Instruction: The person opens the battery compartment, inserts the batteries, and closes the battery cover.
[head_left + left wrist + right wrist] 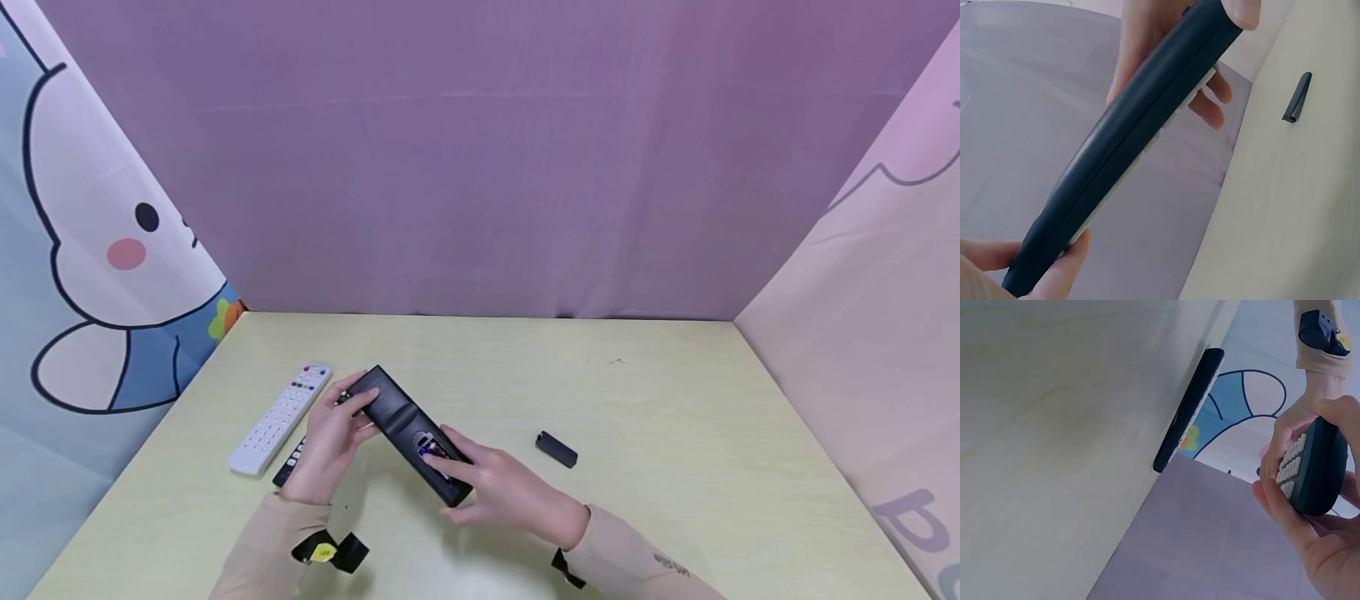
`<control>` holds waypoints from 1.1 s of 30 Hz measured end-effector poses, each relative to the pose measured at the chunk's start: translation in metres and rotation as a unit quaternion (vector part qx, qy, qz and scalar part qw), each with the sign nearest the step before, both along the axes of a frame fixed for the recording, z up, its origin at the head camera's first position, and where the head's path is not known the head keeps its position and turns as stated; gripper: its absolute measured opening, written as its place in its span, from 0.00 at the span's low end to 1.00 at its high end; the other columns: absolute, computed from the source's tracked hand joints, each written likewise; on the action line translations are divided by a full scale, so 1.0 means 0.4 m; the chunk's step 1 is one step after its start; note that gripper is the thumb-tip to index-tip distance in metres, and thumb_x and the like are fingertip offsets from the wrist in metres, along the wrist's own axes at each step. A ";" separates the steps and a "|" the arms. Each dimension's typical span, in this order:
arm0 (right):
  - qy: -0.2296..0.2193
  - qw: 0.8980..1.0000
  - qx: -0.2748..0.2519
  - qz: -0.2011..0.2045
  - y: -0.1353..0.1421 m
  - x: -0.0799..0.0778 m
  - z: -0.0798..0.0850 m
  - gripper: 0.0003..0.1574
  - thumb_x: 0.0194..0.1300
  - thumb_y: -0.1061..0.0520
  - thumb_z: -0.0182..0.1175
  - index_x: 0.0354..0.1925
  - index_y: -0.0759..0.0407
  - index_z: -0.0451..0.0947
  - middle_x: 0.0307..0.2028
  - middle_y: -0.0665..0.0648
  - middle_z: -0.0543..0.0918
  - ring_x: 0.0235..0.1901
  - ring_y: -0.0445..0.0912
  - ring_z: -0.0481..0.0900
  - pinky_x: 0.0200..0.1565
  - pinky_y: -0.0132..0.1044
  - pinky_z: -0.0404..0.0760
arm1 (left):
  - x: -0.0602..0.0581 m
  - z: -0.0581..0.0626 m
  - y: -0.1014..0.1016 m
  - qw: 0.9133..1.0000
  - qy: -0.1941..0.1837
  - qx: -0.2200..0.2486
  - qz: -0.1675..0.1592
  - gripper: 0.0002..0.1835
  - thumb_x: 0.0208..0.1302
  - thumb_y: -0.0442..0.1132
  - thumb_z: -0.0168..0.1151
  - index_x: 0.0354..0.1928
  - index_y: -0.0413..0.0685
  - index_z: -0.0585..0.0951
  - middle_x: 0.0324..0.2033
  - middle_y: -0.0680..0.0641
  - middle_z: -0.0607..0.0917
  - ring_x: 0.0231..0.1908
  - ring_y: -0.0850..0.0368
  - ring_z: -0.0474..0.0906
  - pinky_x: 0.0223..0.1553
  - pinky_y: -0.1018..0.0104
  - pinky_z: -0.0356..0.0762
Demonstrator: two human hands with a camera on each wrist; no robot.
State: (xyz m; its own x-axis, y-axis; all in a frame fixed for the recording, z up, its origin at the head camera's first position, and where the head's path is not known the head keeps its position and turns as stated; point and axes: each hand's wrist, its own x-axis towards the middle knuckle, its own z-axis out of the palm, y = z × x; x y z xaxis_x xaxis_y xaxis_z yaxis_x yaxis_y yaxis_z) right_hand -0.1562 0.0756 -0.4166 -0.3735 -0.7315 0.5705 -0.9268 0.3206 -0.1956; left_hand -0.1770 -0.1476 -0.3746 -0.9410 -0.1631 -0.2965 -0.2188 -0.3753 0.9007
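Note:
A black remote control (393, 410) is held above the table, back side up, tilted down to the right. My left hand (327, 446) grips its upper left end, thumb across the back. At the lower end my right hand (510, 490) holds the sides, with a finger at the uncovered battery compartment (435, 450). Something shiny shows inside it, partly hidden by that finger. In the right wrist view, pale buttons line the underside of the remote control (1322, 472). A small black battery cover (557, 449) lies on the table, right of both hands.
A white remote control (281, 421) lies at the table's left, buttons up. Beside it is another black remote control (289, 468), partly hidden by my left hand. A purple cloth (480, 167) stands behind the table (675, 392), with printed cloths at both sides.

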 end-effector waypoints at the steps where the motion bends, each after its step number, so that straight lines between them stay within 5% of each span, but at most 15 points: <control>1: 0.006 1.000 -0.005 -0.002 0.001 -0.001 -0.002 0.37 0.41 0.50 0.69 0.50 0.63 0.74 0.53 0.69 0.69 0.39 0.46 0.78 0.39 0.24 0.76 | 0.000 0.001 0.001 1.000 0.001 0.001 0.000 0.23 0.59 0.28 0.51 0.57 0.47 0.64 0.43 0.44 0.70 0.29 0.58 0.80 0.35 0.64 0.79; 9: 0.034 0.999 -0.027 -0.004 0.005 -0.004 -0.002 0.38 0.39 0.50 0.71 0.49 0.66 0.74 0.50 0.71 0.71 0.36 0.48 0.80 0.37 0.25 0.77 | 0.001 0.008 0.004 1.000 0.005 0.005 0.002 0.22 0.59 0.27 0.50 0.55 0.48 0.65 0.46 0.42 0.69 0.29 0.57 0.81 0.36 0.63 0.79; 22: -0.083 0.996 -0.016 -0.013 0.025 -0.003 0.001 0.43 0.45 0.47 0.68 0.57 0.59 0.67 0.56 0.64 0.67 0.45 0.50 0.76 0.45 0.30 0.76 | 0.006 0.016 0.004 1.000 0.015 0.012 0.000 0.20 0.60 0.28 0.51 0.53 0.50 0.66 0.49 0.42 0.64 0.31 0.58 0.80 0.35 0.64 0.79; 33: -0.114 0.991 -0.038 -0.053 0.101 -0.039 0.004 0.23 0.53 0.54 0.62 0.48 0.59 0.75 0.43 0.54 0.78 0.44 0.45 0.77 0.46 0.31 0.76 | 0.010 0.014 0.003 1.000 0.020 0.012 0.002 0.25 0.59 0.28 0.52 0.59 0.44 0.62 0.50 0.42 0.64 0.31 0.58 0.80 0.35 0.64 0.79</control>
State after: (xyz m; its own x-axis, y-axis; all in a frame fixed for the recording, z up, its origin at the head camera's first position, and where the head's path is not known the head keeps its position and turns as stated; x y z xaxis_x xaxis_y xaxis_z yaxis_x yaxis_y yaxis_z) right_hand -0.1717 0.1161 -0.4148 -0.5709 -0.6399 0.5144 -0.8180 0.3893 -0.4235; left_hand -0.1729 -0.1465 -0.3691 -0.9516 -0.1599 -0.2624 -0.1813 -0.3974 0.8996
